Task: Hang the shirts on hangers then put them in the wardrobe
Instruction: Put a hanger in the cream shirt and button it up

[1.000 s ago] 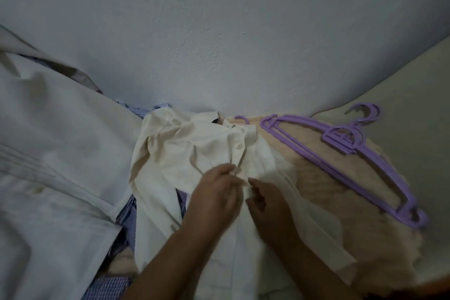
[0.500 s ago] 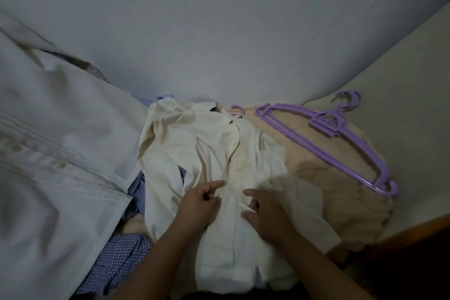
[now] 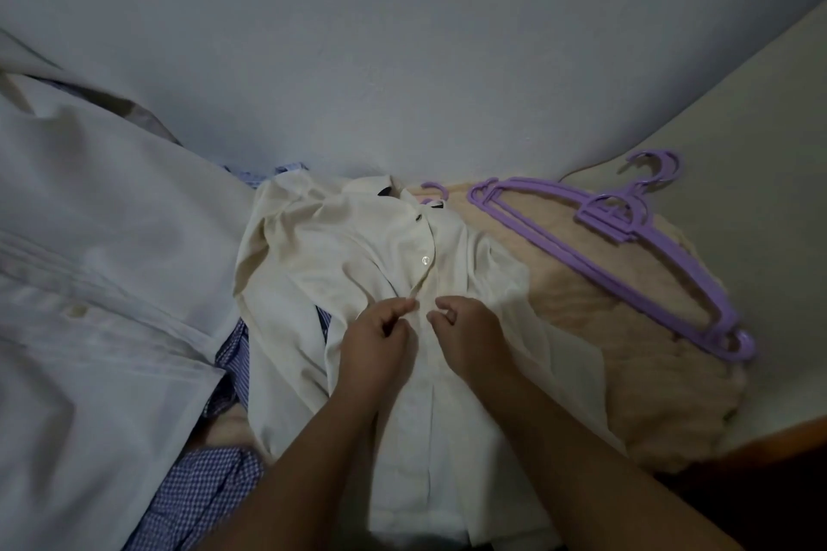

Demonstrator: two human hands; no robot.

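- Left hand (image 3: 376,340) and right hand (image 3: 465,333) pinched the shirt (image 3: 358,264) placket.
- Hangers (image 3: 626,246) lay right, near the bed edge (image 3: 760,429).

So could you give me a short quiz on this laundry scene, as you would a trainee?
1. True or false: the purple plastic hangers lie to the right of the cream button-up shirt.
2. Which garment are both hands, left and right, working on?
A. the cream shirt
B. the blue checked shirt
C. the large white shirt
3. Fill in: a hanger hook shows at the cream shirt's ____.

Key: 1 true; 2 A; 3 collar.
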